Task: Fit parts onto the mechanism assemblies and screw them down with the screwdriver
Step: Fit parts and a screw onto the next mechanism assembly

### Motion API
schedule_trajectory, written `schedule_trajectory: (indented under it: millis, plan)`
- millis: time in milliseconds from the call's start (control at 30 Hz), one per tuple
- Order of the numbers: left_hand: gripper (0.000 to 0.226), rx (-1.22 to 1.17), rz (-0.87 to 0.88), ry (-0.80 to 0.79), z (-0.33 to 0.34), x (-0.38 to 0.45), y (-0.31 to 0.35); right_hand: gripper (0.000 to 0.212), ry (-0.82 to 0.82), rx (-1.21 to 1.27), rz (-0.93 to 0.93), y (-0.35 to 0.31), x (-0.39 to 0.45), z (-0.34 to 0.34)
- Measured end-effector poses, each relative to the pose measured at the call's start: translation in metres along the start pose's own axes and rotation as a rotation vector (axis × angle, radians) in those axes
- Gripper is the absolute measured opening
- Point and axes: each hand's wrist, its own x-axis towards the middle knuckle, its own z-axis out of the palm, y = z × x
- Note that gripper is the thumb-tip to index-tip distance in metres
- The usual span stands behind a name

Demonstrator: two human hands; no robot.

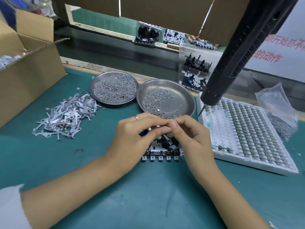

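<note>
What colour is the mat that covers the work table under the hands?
The mat is teal green, with some pale scuffs. The head view, the only one, shows it.

Setting: my station on a factory assembly line. Bench covered in green mat (102, 162). Bulk stock within reach: two steel dishes of small screws (113, 87) (165, 98), a loose heap of stamped metal levers (66, 116), a white tray (247, 129) of small parts in rows, an open cardboard carton (28, 63). Powered screwdriver (244, 52) hangs from above. Conveyor belt (115, 52) runs behind the bench, carrying mechanism assemblies (146, 34). Printed red Chinese notice (280, 48) at right.
</note>
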Motion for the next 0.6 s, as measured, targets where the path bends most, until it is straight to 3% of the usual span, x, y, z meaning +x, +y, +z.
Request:
schedule_trajectory:
  millis: [200,267,367,467,533,600]
  plan:
    - [0.013,0.011,0.038,0.04,-0.002,-0.001,-0.002,0.015,-0.064,-0.022,0.027,-0.003,0.005,-0.005]
    - [0.002,0.05,0.005,0.073,-0.007,0.001,-0.003,0.017,-0.014,-0.142,-0.022,-0.003,0.014,-0.008]
    - [0.019,0.031,-0.198,0.167,-0.012,0.004,-0.008,0.01,0.006,-0.486,-0.076,0.0,0.042,-0.011]
    - [0.033,0.028,-0.299,0.228,-0.014,0.005,-0.015,0.032,-0.184,-0.785,0.056,0.007,0.07,-0.007]
    - [0.032,0.01,-0.331,0.242,-0.014,0.006,-0.016,0.03,-0.27,-0.865,0.156,0.011,0.081,-0.002]
    - [0.023,-0.027,-0.34,0.246,-0.014,0.007,-0.017,0.024,-0.248,-0.824,0.194,0.015,0.085,0.0]
